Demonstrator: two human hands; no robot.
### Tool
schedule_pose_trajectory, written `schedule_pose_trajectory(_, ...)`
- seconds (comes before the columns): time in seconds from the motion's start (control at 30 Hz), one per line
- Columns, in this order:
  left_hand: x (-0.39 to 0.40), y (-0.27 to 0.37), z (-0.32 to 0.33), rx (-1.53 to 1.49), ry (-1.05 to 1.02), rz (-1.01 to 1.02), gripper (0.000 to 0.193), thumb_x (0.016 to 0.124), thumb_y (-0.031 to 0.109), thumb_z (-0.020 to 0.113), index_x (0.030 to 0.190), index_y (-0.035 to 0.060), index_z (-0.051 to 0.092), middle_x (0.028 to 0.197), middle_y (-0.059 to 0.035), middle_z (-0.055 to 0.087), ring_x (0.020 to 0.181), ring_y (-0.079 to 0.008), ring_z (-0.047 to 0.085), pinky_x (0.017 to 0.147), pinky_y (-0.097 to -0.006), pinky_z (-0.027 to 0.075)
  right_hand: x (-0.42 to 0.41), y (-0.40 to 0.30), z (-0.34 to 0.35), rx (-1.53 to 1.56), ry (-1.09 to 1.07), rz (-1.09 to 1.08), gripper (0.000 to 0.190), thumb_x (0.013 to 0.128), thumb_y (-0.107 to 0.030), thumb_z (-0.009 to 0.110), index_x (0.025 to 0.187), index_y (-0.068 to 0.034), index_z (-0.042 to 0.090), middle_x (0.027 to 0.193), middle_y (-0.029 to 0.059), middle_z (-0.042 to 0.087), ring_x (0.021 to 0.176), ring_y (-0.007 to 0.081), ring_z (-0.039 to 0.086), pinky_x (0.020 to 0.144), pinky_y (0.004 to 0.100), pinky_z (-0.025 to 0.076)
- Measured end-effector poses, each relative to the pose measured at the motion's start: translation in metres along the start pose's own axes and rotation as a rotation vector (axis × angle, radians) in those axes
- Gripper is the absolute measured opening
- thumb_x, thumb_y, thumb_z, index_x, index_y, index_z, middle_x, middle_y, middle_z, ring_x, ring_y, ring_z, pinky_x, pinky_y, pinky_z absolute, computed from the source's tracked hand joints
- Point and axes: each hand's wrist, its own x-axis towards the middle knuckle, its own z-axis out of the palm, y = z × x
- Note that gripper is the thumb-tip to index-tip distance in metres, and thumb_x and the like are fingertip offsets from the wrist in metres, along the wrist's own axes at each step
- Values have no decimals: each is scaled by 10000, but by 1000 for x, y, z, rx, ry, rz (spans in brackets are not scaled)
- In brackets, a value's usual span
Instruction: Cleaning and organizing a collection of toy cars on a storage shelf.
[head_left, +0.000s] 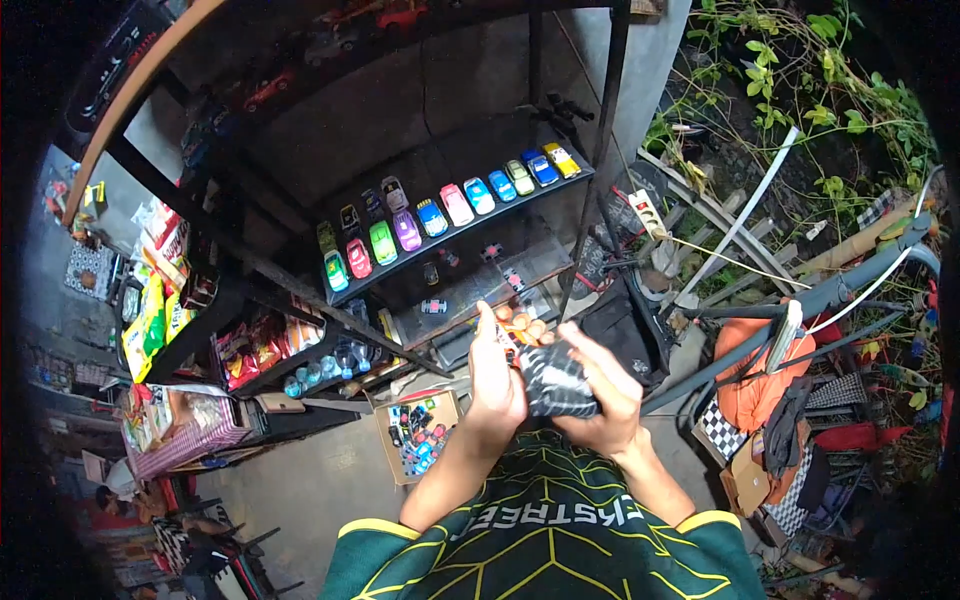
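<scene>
Between my two hands is a small toy vehicle (519, 328) with orange wheels, together with a black patterned cloth (559, 381). My left hand (495, 371) is upright along the toy's left side, its fingers pointing up. The cloth lies against the palm and fingers of my right hand (609, 390). Part of the toy is hidden by the cloth and fingers. Beyond my hands, several toy cars stand in a row on a black shelf (465, 231). Below and left of my left hand, an open cardboard box (391, 448) holds small toy cars and parts.
A lower shelf (465, 300) carries several small toy chassis. Snack packets (156, 319) and plastic bottles (330, 367) stand at the left. To the right are a power strip (646, 213), a black bag (619, 322), a grey pipe (817, 300), an orange cloth (742, 360) and plants.
</scene>
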Motion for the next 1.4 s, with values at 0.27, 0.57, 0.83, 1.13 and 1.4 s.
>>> schedule_pose_trajectory(0.27, -3, -5, -4, -17, -213, -52, 310, 919, 416, 407, 835, 129, 487, 723, -24, 493, 683, -172, 542, 621, -301, 482, -1, 2, -2, 41, -7, -13, 519, 537, -37, 733, 1016, 76, 571, 1146, 253, 533, 1052, 357, 555, 883, 368, 457)
schedule_pose_trajectory(0.57, -7, -7, 2, 162, -168, 15, 301, 933, 397, 384, 858, 117, 463, 718, -12, 464, 691, -156, 511, 604, -275, 461, 0, 4, -6, 114, -9, -30, 534, 523, -17, 719, 1024, 86, 568, 1153, 251, 532, 1059, 344, 553, 891, 353, 447)
schedule_pose_trajectory(0.83, -13, -25, -1, 510, -331, 453, 701, 873, 638, 122, 1067, 30, 412, 894, -61, 462, 755, -131, 444, 746, -274, 371, 6, -11, -10, 112, 16, 34, 493, 578, -10, 697, 1044, 79, 564, 1102, 234, 563, 1004, 332, 582, 864, 335, 456)
schedule_pose_trajectory(1.13, -24, -22, -4, 948, -343, 680, 945, 778, 732, 40, 1215, -49, 341, 1077, -121, 448, 943, -208, 471, 897, -314, 338, 6, -18, -7, 102, 13, 224, 393, 655, -42, 697, 1018, 50, 575, 953, 185, 604, 839, 290, 618, 753, 325, 481)
schedule_pose_trajectory(1.4, -18, -14, -7, 1061, -460, 751, 1016, 756, 724, -45, 1313, -66, 266, 1232, -193, 359, 1064, -245, 390, 912, -334, 305, 2, -17, -1, 95, 6, 244, 434, 647, -38, 708, 1045, 56, 563, 1030, 216, 590, 936, 302, 606, 813, 330, 471)
